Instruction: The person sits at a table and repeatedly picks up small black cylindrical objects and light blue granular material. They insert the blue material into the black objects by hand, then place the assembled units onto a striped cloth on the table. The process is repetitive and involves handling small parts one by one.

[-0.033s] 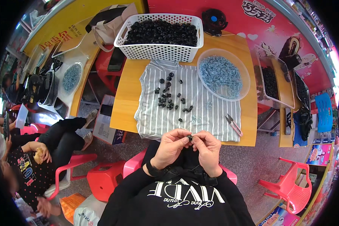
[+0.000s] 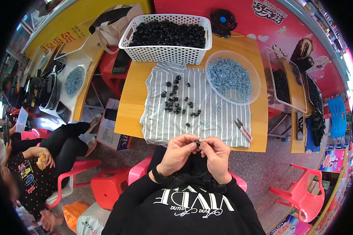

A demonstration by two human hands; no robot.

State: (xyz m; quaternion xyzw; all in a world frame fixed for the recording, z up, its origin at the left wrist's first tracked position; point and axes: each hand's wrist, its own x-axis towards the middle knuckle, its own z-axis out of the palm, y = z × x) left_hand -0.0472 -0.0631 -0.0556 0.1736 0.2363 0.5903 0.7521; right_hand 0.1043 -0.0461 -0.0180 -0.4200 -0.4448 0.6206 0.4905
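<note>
Just off the front edge of the cloth, my left hand (image 2: 178, 153) and my right hand (image 2: 215, 156) meet fingertip to fingertip. Both pinch one small black plastic part (image 2: 198, 143), mostly covered by the fingers. Beyond them a grey striped cloth (image 2: 155, 117) lies on the wooden table. Loose black plastic parts (image 2: 177, 105) are scattered over its left half. A few small clear bluish pieces (image 2: 204, 124) lie nearer the middle. Thread snips (image 2: 244, 130) with a pink handle rest at the cloth's right front corner.
A white perforated basket (image 2: 164, 54) full of black parts stands at the table's back. Right of it is a round clear tub (image 2: 258, 84) of bluish pieces. A black fan (image 2: 222, 21) sits behind. At left a seated person (image 2: 31, 172) holds food; a red stool (image 2: 110, 188) stands nearby.
My hands and the black part stay in place. At the lower left, another person's hand has shifted slightly.
</note>
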